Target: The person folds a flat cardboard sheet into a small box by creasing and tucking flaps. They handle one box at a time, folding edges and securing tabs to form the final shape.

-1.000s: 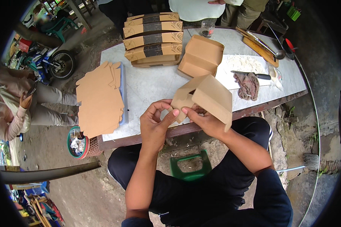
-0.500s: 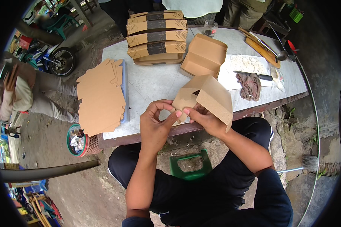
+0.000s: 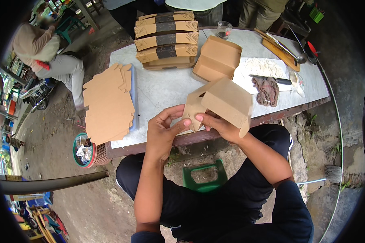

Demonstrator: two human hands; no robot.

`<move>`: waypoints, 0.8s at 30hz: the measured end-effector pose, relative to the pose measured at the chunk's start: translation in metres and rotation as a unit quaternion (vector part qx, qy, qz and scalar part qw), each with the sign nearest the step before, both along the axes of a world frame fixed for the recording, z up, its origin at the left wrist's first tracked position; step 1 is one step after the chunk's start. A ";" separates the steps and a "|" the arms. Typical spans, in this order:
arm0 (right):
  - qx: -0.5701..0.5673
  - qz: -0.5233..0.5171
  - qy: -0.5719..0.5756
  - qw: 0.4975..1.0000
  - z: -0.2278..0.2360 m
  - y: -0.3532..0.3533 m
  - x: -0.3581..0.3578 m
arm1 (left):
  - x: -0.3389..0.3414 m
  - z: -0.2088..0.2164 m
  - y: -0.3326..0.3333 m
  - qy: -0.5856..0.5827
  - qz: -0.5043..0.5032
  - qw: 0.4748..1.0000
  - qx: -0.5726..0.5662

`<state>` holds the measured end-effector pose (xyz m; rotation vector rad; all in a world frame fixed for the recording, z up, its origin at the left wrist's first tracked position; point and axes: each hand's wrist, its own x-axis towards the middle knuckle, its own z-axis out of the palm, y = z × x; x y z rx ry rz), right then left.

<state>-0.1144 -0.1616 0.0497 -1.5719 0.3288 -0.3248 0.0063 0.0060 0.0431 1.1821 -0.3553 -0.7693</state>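
A brown cardboard box (image 3: 227, 99), partly folded, is held up over the table's near edge between my two hands. My left hand (image 3: 166, 127) pinches the left side panel, its thumb on the outer face and its fingers behind. On the same panel's corner, my right hand (image 3: 221, 125) presses with its thumb; some of its fingers are hidden behind the box. The lid part leans out over my right wrist. Left of my hands lies a stack of flat cardboard blanks (image 3: 107, 107). Beyond the held box stands an open folded box (image 3: 219, 58).
Closed boxes with dark bands (image 3: 166, 40) are stacked at the back, near a glass (image 3: 224, 29). On the right lie a knife (image 3: 278, 80), a crumpled cloth (image 3: 267, 91) and a ladle (image 3: 301, 59). A bin (image 3: 85, 150) stands left of the table; a green stool (image 3: 205, 176) is below.
The side panel's edges have come together into a corner under my thumbs, and the box has tilted slightly. At the left, a person has moved farther up the view.
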 end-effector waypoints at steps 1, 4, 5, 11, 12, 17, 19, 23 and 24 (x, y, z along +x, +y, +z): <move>0.010 -0.002 -0.007 1.000 -0.001 0.001 0.001 | 0.000 0.000 0.001 0.015 -0.012 1.000 -0.009; 0.023 0.028 -0.001 0.999 -0.016 -0.007 0.003 | -0.006 -0.011 -0.005 -0.101 0.034 0.994 0.022; 0.024 0.045 0.005 0.999 -0.016 -0.008 0.005 | -0.009 -0.013 -0.007 -0.113 0.048 0.992 0.037; 0.029 0.038 -0.030 0.998 -0.010 -0.010 0.003 | -0.016 -0.016 -0.014 -0.210 0.059 0.970 0.106; -0.046 0.040 -0.013 0.998 -0.008 -0.013 0.001 | -0.014 -0.014 -0.014 -0.225 0.046 0.969 0.090; -0.238 0.074 -0.026 0.968 0.039 -0.022 -0.017 | -0.008 0.000 -0.003 -0.404 0.104 0.908 0.039; -0.242 0.099 -0.028 0.965 0.051 -0.022 -0.023 | 0.002 -0.003 0.000 -0.495 0.106 0.862 -0.023; -0.269 0.144 -0.060 0.951 0.052 -0.023 -0.029 | 0.010 0.005 0.001 -0.576 -0.011 0.818 0.007; -0.253 0.156 -0.059 0.953 0.052 -0.024 -0.030 | 0.009 0.003 0.000 -0.527 -0.037 0.849 -0.013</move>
